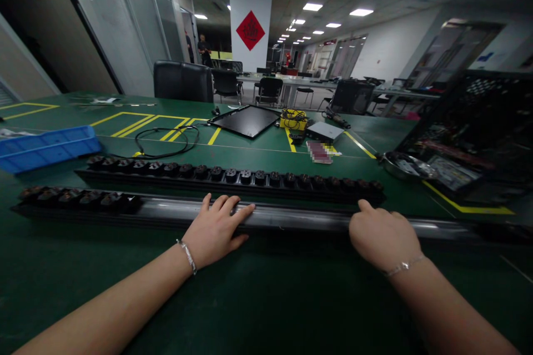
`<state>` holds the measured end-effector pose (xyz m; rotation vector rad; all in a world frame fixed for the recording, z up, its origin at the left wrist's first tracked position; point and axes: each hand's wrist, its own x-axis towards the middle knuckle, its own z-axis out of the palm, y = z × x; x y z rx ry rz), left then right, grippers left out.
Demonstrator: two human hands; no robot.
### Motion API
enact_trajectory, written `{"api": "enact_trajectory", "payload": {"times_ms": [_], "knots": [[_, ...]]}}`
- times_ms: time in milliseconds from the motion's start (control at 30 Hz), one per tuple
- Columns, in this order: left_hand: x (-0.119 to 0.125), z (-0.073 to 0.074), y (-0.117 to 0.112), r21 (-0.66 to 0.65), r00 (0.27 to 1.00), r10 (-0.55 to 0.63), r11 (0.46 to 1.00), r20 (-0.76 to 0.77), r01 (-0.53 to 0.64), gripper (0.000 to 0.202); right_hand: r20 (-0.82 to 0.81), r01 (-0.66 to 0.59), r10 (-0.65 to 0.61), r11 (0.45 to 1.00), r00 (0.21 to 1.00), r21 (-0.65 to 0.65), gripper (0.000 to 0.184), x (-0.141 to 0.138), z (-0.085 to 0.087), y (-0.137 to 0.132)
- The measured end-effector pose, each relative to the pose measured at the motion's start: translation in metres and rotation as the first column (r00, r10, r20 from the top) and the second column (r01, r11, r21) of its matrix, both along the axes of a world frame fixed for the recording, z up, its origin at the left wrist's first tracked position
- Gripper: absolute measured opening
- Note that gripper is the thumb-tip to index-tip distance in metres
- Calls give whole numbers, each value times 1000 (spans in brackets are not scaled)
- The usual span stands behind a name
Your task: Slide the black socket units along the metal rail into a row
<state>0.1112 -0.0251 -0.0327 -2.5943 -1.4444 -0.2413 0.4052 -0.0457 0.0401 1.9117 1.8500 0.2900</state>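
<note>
A long black power strip lies across the table in front of me, with several socket modules at its left end and a smooth, shiny stretch to their right. My left hand rests on the smooth stretch, fingers spread and the thumb at its near side. Farther right, my right hand is closed on the same strip; its fingertips are hidden behind the hand. Just beyond lies a second black strip, parallel to it, with a row of sockets along its whole length.
On the green table are a blue bin at left, a black cable, a flat dark panel, a yellow box with cables and a grey box. A metal bowl and an open dark case stand at right.
</note>
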Motion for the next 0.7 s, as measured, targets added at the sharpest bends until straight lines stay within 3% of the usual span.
{"api": "enact_trajectory", "payload": {"times_ms": [200, 433, 700], "knots": [[-1, -3, 1, 15, 999, -10, 1000, 31, 10, 56, -102, 208, -214, 976, 971, -67, 35, 30, 3, 15], [0, -2, 0, 8, 1000, -2, 1000, -7, 2, 58, -182, 225, -225, 974, 957, -23, 33, 57, 1, 22], [0, 0, -1, 2, 1000, 0, 1000, 3, 0, 57, -246, 334, -329, 942, 912, -21, 24, 94, -1, 33]]}}
